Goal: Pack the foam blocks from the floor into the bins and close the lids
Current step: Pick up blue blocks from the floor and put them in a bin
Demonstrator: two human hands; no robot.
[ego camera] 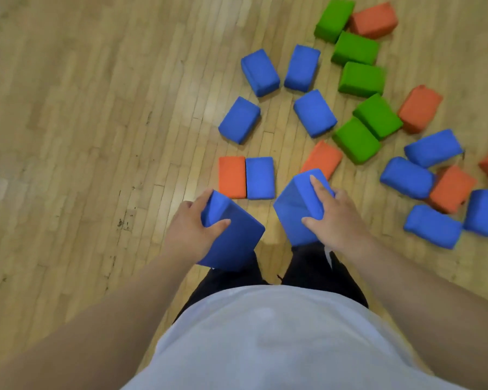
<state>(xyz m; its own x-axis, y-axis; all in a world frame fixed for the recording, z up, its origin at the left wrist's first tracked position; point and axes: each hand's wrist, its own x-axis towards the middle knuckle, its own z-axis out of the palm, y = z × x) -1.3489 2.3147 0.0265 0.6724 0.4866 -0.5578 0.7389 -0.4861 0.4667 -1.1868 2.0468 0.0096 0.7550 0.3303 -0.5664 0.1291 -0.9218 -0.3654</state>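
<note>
My left hand [190, 229] grips one blue foam block [234, 237], thumb on its top face and fingers round its far end. My right hand [331, 215] grips a second blue foam block [296, 204], tilted, held above the floor. Both blocks hang in front of my legs. Just beyond them an orange block [232, 177] and a blue block [260, 178] lie side by side on the wooden floor [96, 122]. Another orange block [323, 157] lies partly behind the block in my right hand. No bin is in view.
Several more blue blocks [314, 113], green blocks [361, 78] and orange blocks [419, 108] are scattered over the floor ahead and to the right. Bare floorboards fill the left half. My dark shoes [313, 266] show below the held blocks.
</note>
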